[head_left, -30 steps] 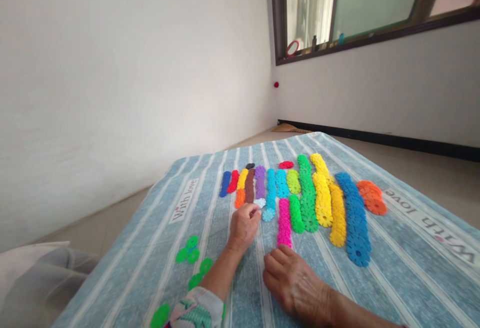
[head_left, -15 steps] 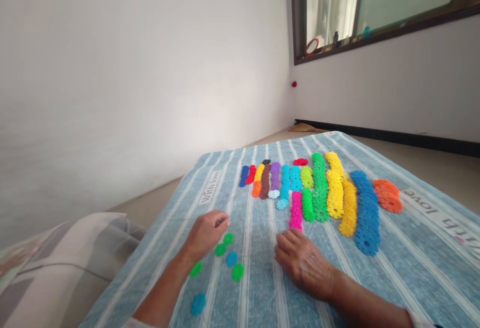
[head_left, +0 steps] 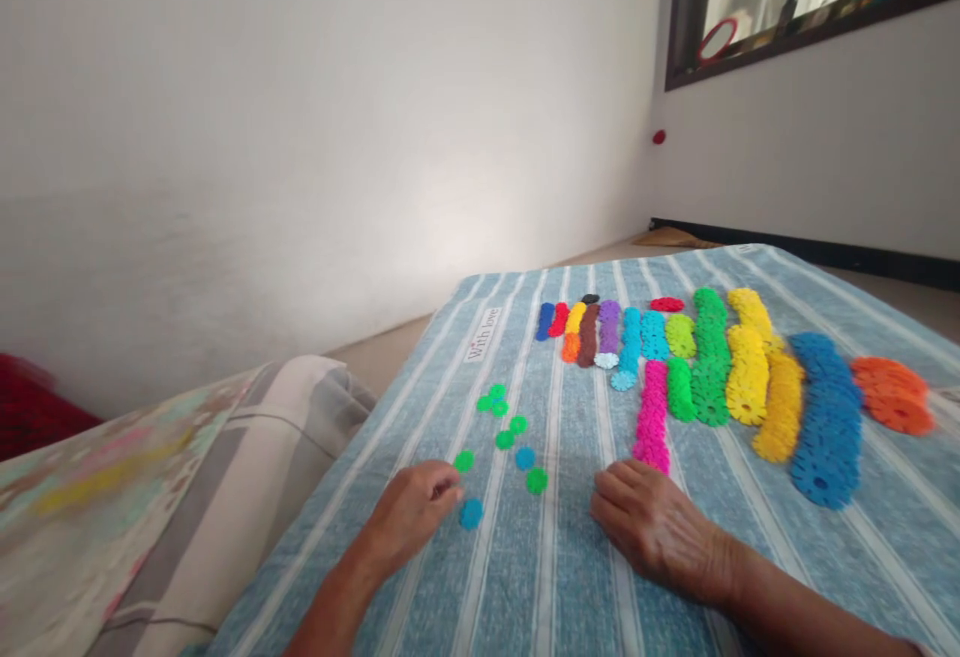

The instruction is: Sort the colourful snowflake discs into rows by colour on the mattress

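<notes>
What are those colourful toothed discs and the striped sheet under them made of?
The discs look like moulded plastic: bright even colours, identical notched edges, a faint sheen. The striped sheet seems to be woven fabric, matte and slightly rippled; which fibre, I cannot tell.

A plain white wall (head_left: pixel 300 137) fills the left and far side, with a soft bright patch low on it. At the far right corner it meets a second white wall (head_left: pixel 810 147) with a dark-framed window (head_left: pixel 679 27) high up and a black skirting board (head_left: pixel 825 255) along the pale floor (head_left: pixel 382 352). A blue striped bed cover (head_left: pixel 525 587) spreads across the near right, a grey-striped cushion (head_left: pixel 247 457) at its left.
</notes>
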`<action>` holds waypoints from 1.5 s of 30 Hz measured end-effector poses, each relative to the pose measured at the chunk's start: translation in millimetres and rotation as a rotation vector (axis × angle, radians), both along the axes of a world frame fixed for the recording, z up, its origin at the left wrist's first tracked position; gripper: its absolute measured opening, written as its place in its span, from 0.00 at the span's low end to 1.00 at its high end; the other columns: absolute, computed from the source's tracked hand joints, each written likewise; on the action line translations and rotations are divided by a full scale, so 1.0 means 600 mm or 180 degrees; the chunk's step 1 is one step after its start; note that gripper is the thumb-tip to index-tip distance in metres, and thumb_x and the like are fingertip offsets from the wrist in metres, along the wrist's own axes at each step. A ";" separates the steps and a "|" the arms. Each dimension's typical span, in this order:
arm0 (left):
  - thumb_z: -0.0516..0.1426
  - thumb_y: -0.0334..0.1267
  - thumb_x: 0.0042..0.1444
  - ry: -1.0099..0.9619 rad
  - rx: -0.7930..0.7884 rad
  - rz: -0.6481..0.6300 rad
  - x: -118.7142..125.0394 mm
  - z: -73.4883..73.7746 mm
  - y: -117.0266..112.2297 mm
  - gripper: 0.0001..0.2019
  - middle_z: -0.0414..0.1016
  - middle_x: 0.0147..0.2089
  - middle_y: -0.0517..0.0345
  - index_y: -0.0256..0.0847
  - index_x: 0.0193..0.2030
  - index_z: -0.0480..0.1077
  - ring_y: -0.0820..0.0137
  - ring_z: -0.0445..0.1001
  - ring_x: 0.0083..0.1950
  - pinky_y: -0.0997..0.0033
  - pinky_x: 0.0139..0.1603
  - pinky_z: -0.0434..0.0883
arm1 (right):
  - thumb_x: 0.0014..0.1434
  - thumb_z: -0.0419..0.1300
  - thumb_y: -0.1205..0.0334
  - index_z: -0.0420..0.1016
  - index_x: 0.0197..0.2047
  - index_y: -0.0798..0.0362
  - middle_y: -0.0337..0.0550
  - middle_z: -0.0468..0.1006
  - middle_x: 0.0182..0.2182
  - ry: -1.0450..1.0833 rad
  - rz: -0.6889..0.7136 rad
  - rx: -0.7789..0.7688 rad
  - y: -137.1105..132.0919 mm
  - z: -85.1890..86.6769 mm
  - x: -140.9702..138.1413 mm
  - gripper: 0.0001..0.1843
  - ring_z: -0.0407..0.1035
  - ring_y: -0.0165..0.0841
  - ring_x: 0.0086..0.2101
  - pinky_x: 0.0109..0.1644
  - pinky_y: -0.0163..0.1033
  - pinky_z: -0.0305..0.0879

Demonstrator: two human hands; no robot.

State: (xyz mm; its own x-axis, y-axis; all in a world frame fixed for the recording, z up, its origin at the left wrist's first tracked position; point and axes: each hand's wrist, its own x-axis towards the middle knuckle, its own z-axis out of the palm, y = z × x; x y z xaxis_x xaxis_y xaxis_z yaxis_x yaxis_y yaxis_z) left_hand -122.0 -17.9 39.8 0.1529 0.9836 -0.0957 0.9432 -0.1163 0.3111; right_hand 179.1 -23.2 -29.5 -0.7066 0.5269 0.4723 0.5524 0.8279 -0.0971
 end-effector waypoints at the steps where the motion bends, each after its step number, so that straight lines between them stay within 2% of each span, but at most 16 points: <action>1: 0.49 0.40 0.51 -0.0011 -0.0030 0.0042 0.000 -0.001 -0.008 0.11 0.67 0.26 0.61 0.39 0.26 0.68 0.71 0.68 0.30 0.74 0.32 0.60 | 0.63 0.49 0.70 0.61 0.27 0.54 0.41 0.65 0.27 -0.0005 0.0003 -0.0029 -0.001 0.000 0.000 0.12 0.55 0.32 0.29 0.33 0.40 0.48; 5: 0.50 0.41 0.50 -0.0125 -0.0089 0.0205 0.010 -0.003 -0.026 0.10 0.67 0.26 0.61 0.39 0.27 0.69 0.70 0.67 0.31 0.74 0.32 0.60 | 0.62 0.49 0.71 0.61 0.27 0.54 0.40 0.65 0.27 -0.0057 0.0019 -0.0090 -0.006 0.000 -0.002 0.12 0.56 0.33 0.29 0.34 0.40 0.48; 10: 0.53 0.36 0.45 -0.0066 -0.0118 0.0082 0.033 -0.007 -0.029 0.05 0.67 0.29 0.62 0.39 0.28 0.68 0.70 0.67 0.34 0.74 0.35 0.61 | 0.62 0.50 0.71 0.61 0.27 0.54 0.40 0.66 0.28 -0.0058 -0.0020 -0.0068 -0.010 0.003 -0.006 0.11 0.56 0.33 0.30 0.33 0.40 0.47; 15: 0.53 0.33 0.42 -0.0327 -0.0203 0.0246 0.034 -0.017 -0.023 0.03 0.63 0.25 0.65 0.39 0.26 0.65 0.72 0.64 0.29 0.75 0.30 0.58 | 0.61 0.52 0.71 0.62 0.27 0.54 0.40 0.66 0.28 -0.0116 -0.0017 -0.0035 -0.011 0.007 -0.008 0.11 0.57 0.33 0.30 0.33 0.40 0.47; 19: 0.52 0.34 0.43 -0.0910 -0.0340 0.0186 0.040 -0.020 -0.008 0.02 0.57 0.21 0.67 0.39 0.25 0.64 0.75 0.59 0.24 0.77 0.26 0.56 | 0.61 0.52 0.70 0.62 0.27 0.53 0.40 0.66 0.28 -0.0132 -0.0047 -0.0042 -0.009 0.006 -0.009 0.11 0.57 0.34 0.30 0.33 0.40 0.48; 24: 0.52 0.35 0.46 -0.1306 -0.0169 -0.0002 0.076 -0.024 0.038 0.06 0.58 0.21 0.67 0.37 0.27 0.68 0.76 0.59 0.24 0.77 0.26 0.57 | 0.61 0.52 0.70 0.63 0.27 0.54 0.40 0.66 0.28 -0.0154 -0.0091 -0.0012 -0.007 0.007 -0.010 0.10 0.56 0.33 0.30 0.33 0.41 0.47; 29: 0.52 0.32 0.46 -0.0947 0.0033 -0.0296 0.106 -0.041 0.077 0.09 0.66 0.25 0.63 0.37 0.32 0.72 0.73 0.65 0.29 0.77 0.31 0.61 | 0.61 0.53 0.69 0.63 0.28 0.53 0.40 0.66 0.28 -0.0242 -0.0117 -0.0033 -0.008 0.009 -0.010 0.09 0.56 0.34 0.30 0.32 0.40 0.46; 32: 0.54 0.32 0.46 -0.0479 0.0280 -0.0382 0.109 -0.043 0.082 0.08 0.67 0.29 0.61 0.39 0.33 0.73 0.72 0.66 0.32 0.76 0.35 0.62 | 0.60 0.54 0.70 0.63 0.28 0.53 0.40 0.66 0.28 -0.0249 -0.0125 -0.0054 -0.007 0.011 -0.009 0.09 0.55 0.34 0.30 0.31 0.41 0.45; 36: 0.55 0.34 0.47 -0.0215 0.0256 -0.0417 0.108 -0.036 0.080 0.07 0.66 0.30 0.60 0.39 0.32 0.73 0.72 0.66 0.32 0.75 0.35 0.62 | 0.60 0.54 0.69 0.63 0.28 0.53 0.40 0.66 0.28 -0.0269 -0.0117 -0.0060 -0.006 0.013 -0.010 0.08 0.55 0.34 0.30 0.31 0.41 0.45; 40: 0.56 0.32 0.43 -0.0318 0.0118 -0.0353 0.112 -0.033 0.079 0.04 0.65 0.28 0.62 0.38 0.29 0.70 0.73 0.66 0.31 0.75 0.32 0.61 | 0.60 0.53 0.69 0.63 0.28 0.53 0.40 0.66 0.28 -0.0245 -0.0113 -0.0024 -0.006 0.012 -0.012 0.09 0.55 0.34 0.30 0.31 0.40 0.45; 45: 0.55 0.31 0.41 -0.0858 -0.0199 -0.0174 0.114 -0.036 0.085 0.03 0.59 0.21 0.68 0.39 0.24 0.62 0.75 0.61 0.24 0.77 0.25 0.57 | 0.60 0.54 0.69 0.62 0.28 0.53 0.40 0.66 0.28 -0.0222 -0.0140 0.0020 -0.003 0.014 -0.012 0.09 0.56 0.34 0.30 0.31 0.41 0.46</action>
